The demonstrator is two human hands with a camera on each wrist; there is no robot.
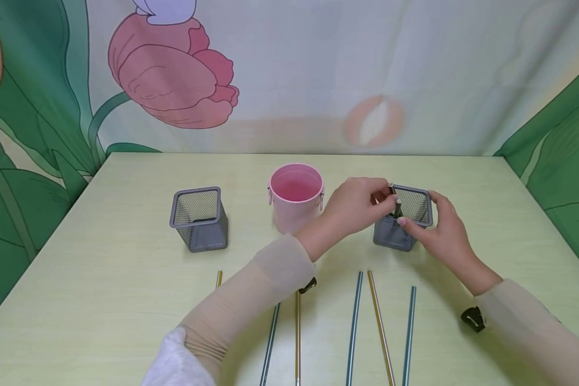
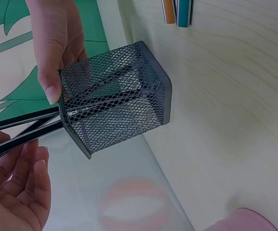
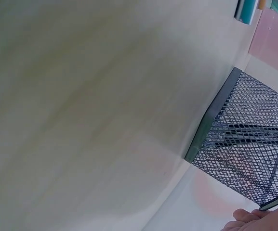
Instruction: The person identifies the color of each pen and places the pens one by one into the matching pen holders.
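Left hand (image 1: 352, 206) is pinching thin, stiff, light straws (image 2: 25, 129) by their tops while right hand (image 1: 441, 228) fingers are gripping the light, tippable mesh holder (image 1: 405, 217) at its rim.

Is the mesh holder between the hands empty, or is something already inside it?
Not empty: the left wrist view shows thin dark sticks inside the mesh holder, their ends poking out of its open top.

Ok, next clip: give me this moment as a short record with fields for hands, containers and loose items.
left hand: holds dark straws entering the right mesh holder
right hand: steadies that holder's rim
other containers: left mesh holder; pink bucket
loose items: green and gold straws lying on the near table
backdrop: tulip mural
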